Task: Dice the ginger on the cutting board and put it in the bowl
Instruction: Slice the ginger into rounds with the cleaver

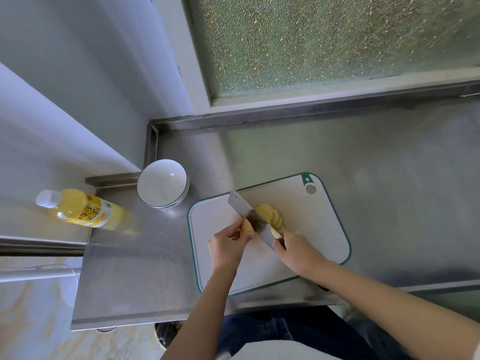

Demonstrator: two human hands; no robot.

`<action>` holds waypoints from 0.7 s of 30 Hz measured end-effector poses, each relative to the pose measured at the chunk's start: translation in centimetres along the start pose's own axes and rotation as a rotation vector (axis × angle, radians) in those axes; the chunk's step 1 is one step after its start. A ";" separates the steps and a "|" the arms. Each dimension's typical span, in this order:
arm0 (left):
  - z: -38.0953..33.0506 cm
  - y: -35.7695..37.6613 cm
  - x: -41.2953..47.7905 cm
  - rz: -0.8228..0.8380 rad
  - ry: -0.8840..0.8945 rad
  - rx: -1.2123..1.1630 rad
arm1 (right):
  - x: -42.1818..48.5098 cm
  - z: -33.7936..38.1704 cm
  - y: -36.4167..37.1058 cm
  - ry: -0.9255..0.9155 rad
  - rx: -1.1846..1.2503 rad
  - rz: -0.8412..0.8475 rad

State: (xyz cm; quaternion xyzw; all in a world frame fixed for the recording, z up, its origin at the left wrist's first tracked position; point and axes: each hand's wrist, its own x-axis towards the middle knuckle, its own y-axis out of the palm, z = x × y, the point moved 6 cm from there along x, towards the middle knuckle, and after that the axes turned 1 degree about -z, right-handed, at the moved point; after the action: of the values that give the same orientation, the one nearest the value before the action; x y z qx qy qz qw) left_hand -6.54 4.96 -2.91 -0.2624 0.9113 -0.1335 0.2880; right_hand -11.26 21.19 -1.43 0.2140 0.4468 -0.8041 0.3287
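On the white cutting board (311,229) with a teal rim, my left hand (227,246) pinches a yellow ginger piece (246,226) against the left side of the knife. My right hand (298,252) grips the handle of a cleaver (250,216), whose blade stands on the ginger. To the right of the blade lie several cut ginger slices (271,214), fanned out. A white bowl (162,183) with a dark rim line stands on the counter left of the board, with nothing in it.
A bottle of yellow liquid (83,209) with a white cap lies on a ledge at the left. The steel counter (389,165) runs right and back to a raised edge under a frosted window (324,40). The counter's front edge is close to my body.
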 end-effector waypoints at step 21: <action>0.5 1.1 -1.4 -0.076 0.109 -0.075 | -1.3 1.8 -3.0 -0.169 -0.024 -0.081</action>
State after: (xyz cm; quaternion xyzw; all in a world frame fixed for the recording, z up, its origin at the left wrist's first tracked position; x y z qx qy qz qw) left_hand -5.70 6.55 -3.11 -0.2997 0.9193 -0.1243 0.2227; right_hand -12.54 21.21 2.07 0.1231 0.4352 -0.8265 0.3351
